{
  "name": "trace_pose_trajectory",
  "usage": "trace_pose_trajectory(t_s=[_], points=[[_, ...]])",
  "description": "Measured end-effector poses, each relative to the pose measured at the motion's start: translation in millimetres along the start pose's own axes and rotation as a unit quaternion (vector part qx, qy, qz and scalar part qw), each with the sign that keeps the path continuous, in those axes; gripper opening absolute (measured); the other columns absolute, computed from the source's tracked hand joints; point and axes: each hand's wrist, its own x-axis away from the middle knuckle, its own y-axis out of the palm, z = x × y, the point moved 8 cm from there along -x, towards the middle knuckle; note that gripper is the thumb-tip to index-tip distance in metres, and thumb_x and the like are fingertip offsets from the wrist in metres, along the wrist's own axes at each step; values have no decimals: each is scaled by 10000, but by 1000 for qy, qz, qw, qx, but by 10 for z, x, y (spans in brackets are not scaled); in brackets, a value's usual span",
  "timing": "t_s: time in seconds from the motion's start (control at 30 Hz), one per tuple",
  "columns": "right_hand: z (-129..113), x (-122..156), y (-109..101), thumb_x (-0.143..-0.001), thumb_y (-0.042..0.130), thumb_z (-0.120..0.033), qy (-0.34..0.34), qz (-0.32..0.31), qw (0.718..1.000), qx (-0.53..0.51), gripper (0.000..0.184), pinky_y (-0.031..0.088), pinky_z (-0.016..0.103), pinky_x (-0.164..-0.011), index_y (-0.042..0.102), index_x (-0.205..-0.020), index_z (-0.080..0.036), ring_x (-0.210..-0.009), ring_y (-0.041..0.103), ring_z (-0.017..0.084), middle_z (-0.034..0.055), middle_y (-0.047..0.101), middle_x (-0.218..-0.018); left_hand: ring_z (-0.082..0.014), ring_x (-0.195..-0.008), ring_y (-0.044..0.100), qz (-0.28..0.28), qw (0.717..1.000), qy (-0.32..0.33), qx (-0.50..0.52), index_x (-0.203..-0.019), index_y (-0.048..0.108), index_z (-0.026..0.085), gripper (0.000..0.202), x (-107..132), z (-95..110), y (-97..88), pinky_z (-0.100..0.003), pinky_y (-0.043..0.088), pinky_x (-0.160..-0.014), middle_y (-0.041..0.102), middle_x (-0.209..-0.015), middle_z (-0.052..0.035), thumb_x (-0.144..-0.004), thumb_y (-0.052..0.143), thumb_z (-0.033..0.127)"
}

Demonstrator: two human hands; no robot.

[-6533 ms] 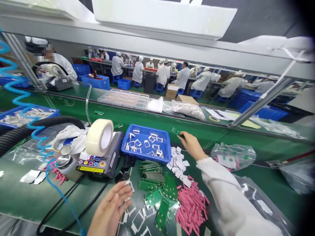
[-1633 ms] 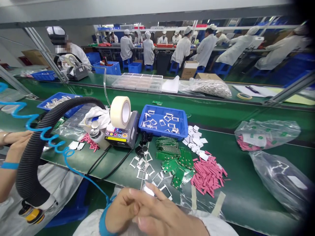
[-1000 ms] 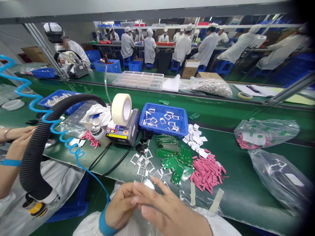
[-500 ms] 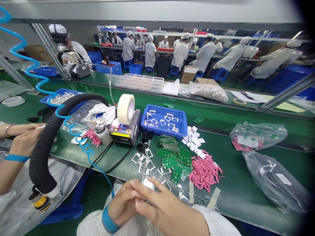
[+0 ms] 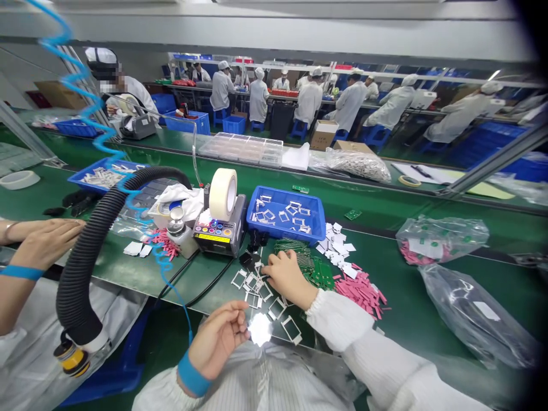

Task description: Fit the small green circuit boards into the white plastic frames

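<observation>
My left hand (image 5: 220, 337), with a blue band at the wrist, is near the table's front edge. Its thumb and fingertips are at the side of a bright white piece (image 5: 260, 329), apparently gripping its edge; glare hides the detail. Out over the table, my right hand (image 5: 289, 277) has its bent fingers apart, fingertips down beside loose white frames (image 5: 252, 282). It partly covers a stack of green circuit boards (image 5: 321, 274). Pink strips (image 5: 362, 291) and white square pieces (image 5: 336, 242) are heaped to the right of the boards.
Behind the frames stand a blue tray (image 5: 285, 200) and a tape dispenser (image 5: 220, 231) with a tape roll. A black hose (image 5: 83, 251) and coiled blue tube hang at left, near a co-worker's hands (image 5: 45, 240). Plastic bags (image 5: 475, 308) lie at right.
My right hand has left my left hand and moved forward to the frames and boards. My left hand stays near the table edge, beside the bright piece.
</observation>
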Motion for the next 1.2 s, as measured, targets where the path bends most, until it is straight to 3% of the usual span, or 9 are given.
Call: trace_pose_trajectory(t_s=[0.2, 0.3, 0.4, 0.5, 0.6, 0.7, 0.8, 0.9, 1.2], points=[[-67, 72, -138, -870, 457, -184, -3, 23, 1000, -4, 210, 217, 436, -851, 653, -797, -201, -836, 464, 204, 61, 612, -811, -139, -748, 589, 0, 1000, 28, 4, -955, 657, 160, 218, -120, 52, 62, -327, 439, -783, 631, -782, -38, -751, 614, 227], [-342, 271, -330, -897, 436, -238, -46, 51, 996, -48, 201, 204, 406, -888, 634, -864, -241, -830, 459, 169, 14, 628, -828, -196, -916, 602, -17, 998, 56, 9, -1160, 552, 270, 389, -153, 102, 172, -396, 445, -835, 621, -1067, -62, -774, 607, 280], [-616, 404, -439, -893, 457, -241, -122, 64, 985, -109, 181, 199, 377, -908, 629, -837, -256, -816, 471, 141, -28, 649, -829, -191, -887, 614, -24, 996, 82, -1, -1136, 563, 258, 398, -159, 124, 195, -385, 483, -785, 628, -1071, -64, -746, 644, 268], [-529, 278, -351, -897, 450, -259, -92, 21, 991, -92, 177, 260, 314, -826, 624, -926, -267, -808, 505, 129, -25, 652, -866, -176, -797, 644, 29, 995, 93, -32, -1104, 577, 204, 424, -130, 140, 27, -297, 507, -679, 669, -940, -63, -699, 692, 259], [-228, -10, -218, -890, 437, -216, -15, 7, 999, -39, 208, 269, 323, -726, 635, -941, -176, -805, 525, 173, 66, 641, -867, -151, -681, 654, 66, 993, 87, -53, -1179, 519, 190, 513, -52, 149, -148, -233, 496, -568, 686, -828, -55, -705, 685, 296], [-132, -247, -56, -841, 511, -192, -24, -7, 1000, -8, 155, 249, 345, -734, 661, -873, -169, -850, 520, 215, 91, 636, -843, -130, -599, 645, 68, 994, 70, -50, -1144, 540, 171, 458, 51, 126, -260, -194, 465, -480, 693, -784, -60, -734, 648, 345], [-170, -326, 85, -799, 588, -227, -56, -22, 998, 7, 183, 239, 347, -758, 647, -972, -218, -901, 508, 226, 77, 635, -892, -130, -582, 651, 79, 994, 55, -43, -1094, 564, 169, 394, 152, 91, -388, -174, 441, -434, 700, -791, -64, -743, 640, 331], [-176, -311, 156, -782, 621, -256, -67, -27, 997, 14, 274, 240, 347, -770, 612, -1054, -223, -917, 504, 227, 82, 619, -950, -138, -597, 662, 100, 993, 49, -45, -1091, 552, 162, 370, 243, 78, -548, -183, 463, -460, 710, -823, -79, -751, 636, 282], [-144, -340, 182, -745, 647, -223, -103, -38, 994, -25, 182, 303, 318, -780, 638, -921, -175, -936, 529, 207, 64, 613, -962, -200, -758, 691, 158, 985, 55, -42, -1122, 521, 167, 401, 524, 111, -988, -267, 534, -623, 715, -939, -104, -741, 636, 216]])
